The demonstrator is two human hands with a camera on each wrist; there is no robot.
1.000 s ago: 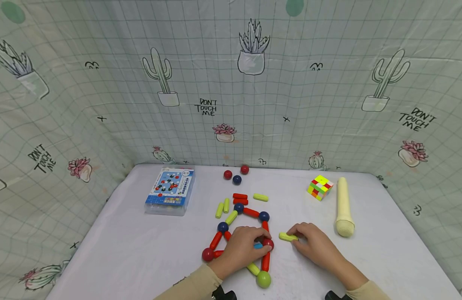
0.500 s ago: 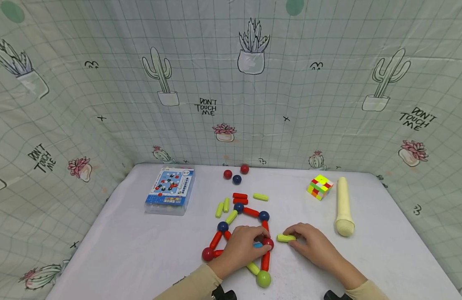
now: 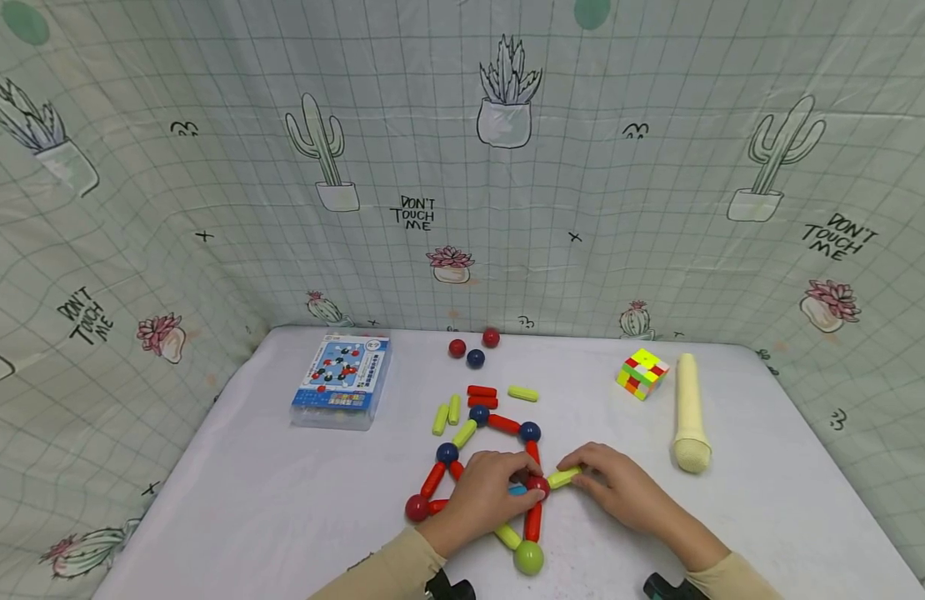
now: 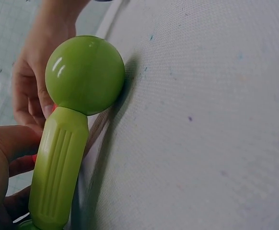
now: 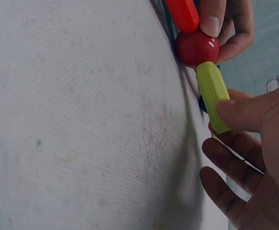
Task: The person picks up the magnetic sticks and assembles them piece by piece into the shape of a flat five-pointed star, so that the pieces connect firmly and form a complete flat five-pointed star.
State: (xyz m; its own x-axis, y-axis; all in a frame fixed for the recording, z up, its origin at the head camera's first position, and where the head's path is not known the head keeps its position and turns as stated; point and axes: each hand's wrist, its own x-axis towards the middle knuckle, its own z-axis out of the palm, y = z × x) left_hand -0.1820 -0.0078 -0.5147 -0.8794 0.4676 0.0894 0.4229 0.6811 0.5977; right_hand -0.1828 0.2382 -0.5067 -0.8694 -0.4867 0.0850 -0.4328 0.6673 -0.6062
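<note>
The left hand (image 3: 487,496) pinches with its fingers a red ball (image 3: 538,487), which is part of a joined figure of balls and sticks, lying in the middle of the worktop (image 3: 245,500). The right hand (image 3: 620,487) grips a yellow-green stick (image 3: 563,478) between thumb and finger; one end of this stick touches the red ball, on the side toward the right edge of the worktop. In the right wrist view, two other fingers of this hand stand apart from the stick. A green ball (image 3: 529,557) forms the corner of the figure nearest to the near edge. Near the far edge are two loose red balls with a dark blue ball (image 3: 475,358), and toward the far left corner lies a box (image 3: 341,383). Near the far right corner are a colourful cube (image 3: 642,373) and a pale yellow microphone-shaped thing (image 3: 690,412).
</note>
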